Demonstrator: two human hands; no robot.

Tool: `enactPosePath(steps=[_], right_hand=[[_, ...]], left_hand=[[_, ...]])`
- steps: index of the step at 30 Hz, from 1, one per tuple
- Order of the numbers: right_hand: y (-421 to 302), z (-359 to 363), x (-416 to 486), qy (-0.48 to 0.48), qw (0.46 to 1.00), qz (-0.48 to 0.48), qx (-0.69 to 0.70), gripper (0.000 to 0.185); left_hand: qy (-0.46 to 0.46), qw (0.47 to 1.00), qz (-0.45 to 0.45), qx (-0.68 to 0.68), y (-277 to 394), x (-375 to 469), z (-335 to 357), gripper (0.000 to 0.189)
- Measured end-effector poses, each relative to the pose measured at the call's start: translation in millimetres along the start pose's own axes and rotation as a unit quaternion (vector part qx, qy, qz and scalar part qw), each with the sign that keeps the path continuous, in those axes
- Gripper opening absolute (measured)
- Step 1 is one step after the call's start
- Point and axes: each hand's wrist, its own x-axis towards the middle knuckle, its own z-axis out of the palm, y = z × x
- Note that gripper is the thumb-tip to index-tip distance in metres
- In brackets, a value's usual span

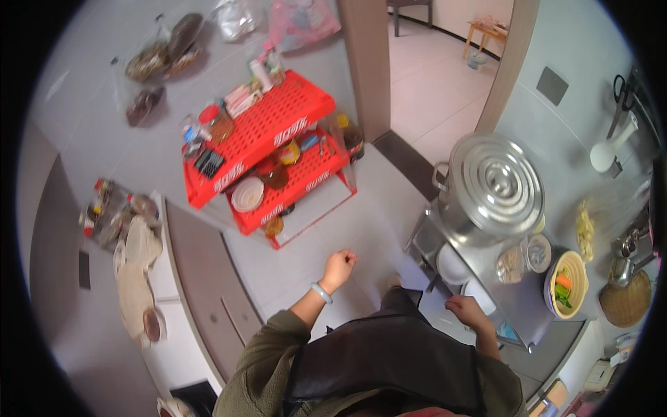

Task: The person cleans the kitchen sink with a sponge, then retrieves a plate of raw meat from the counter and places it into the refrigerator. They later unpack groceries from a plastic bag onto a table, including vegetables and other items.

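Observation:
My left hand (340, 268), with a pale bangle (321, 293) on its wrist, is held over the floor with its fingers curled and nothing visible in it. Ahead of it stands a red plastic shelf rack (307, 104) bearing jars, packets and a white tub (247, 195). Loosely curled, my right hand (468, 311) hangs beside a stainless steel table (513, 302) and appears to hold nothing. A large lidded metal stockpot (469, 219) stands on that table. Near it is a yellow basket (577, 271) with an orange and green vegetables. White bowls (452, 265) lie on its lower shelf.
An open doorway (383, 68) leads to another room past a dark threshold (405, 162). Plastic bags (304, 26) hang on the left wall. Along the left runs a white counter (174, 323) with a beige cloth (134, 281). Scissors (618, 96) and a white ladle (604, 155) hang at right.

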Motion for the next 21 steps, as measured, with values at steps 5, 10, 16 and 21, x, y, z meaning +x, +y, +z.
enactPosePath(steps=[5,10,16,21], right_hand=[[-72.1,-125.1,133.8,-0.008,0.988,-0.003,0.153,0.015],[-150.4,-256.0,274.5,-0.043,0.990,-0.087,0.106,0.017],[-173.3,-333.0,433.9,-0.051,0.986,-0.142,-0.076,0.023],[-130.9,-351.4,507.4,0.015,0.980,-0.065,-0.186,0.027]], left_hand=[[0.011,0.995,0.001,0.101,-30.7,127.5,-19.3,0.019],[0.123,0.982,-0.098,0.102,-43.8,235.9,-87.0,0.031],[0.172,0.975,-0.090,0.104,-44.7,384.2,-110.2,0.032],[0.059,0.998,-0.015,0.032,4.6,573.8,-90.3,0.029]])
